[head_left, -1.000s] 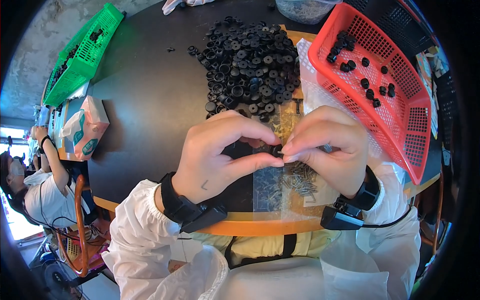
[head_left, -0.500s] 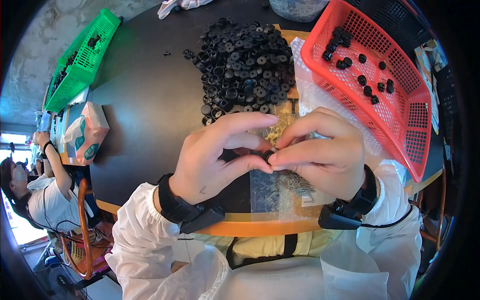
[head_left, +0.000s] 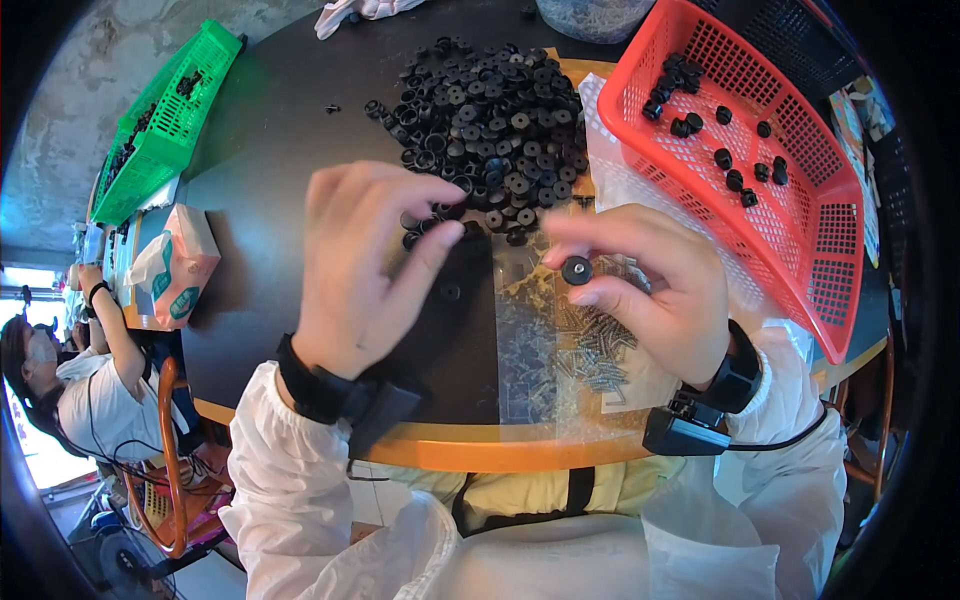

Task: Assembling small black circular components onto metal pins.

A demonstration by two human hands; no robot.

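Directions below are clock positions as the seated person faces the desk [head_left: 290,130], with 12 straight ahead.

1. Change of state. Half a second ago, both hands met over one small black part. They now stand apart, and the part is in one hand only.

2. Right hand [head_left: 665,275]. It grips a round black disc [head_left: 568,276] edgewise between thumb and fingers. The disc's face, with a bright metal centre, points towards me. From where I stand, I cannot tell whether that metal is a screw seated through it.

3. Left hand [head_left: 355,265]. It has moved off to 10 o'clock of the disc and is blurred. Thumb and forefinger are parted beside the black rings at the near edge of the pile of black parts [head_left: 490,120]; I cannot tell whether a ring sits between the tips.

4. Surroundings, taken from the disc. The pile lies at 11 o'clock, loose metal screws [head_left: 600,350] between 5 and 6, and the red basket [head_left: 790,255], with black pieces inside, at 2.

5. Meaning for the work. Joint handling of the disc appears suspended: the right hand keeps it, leaving the left available for the loose rings.
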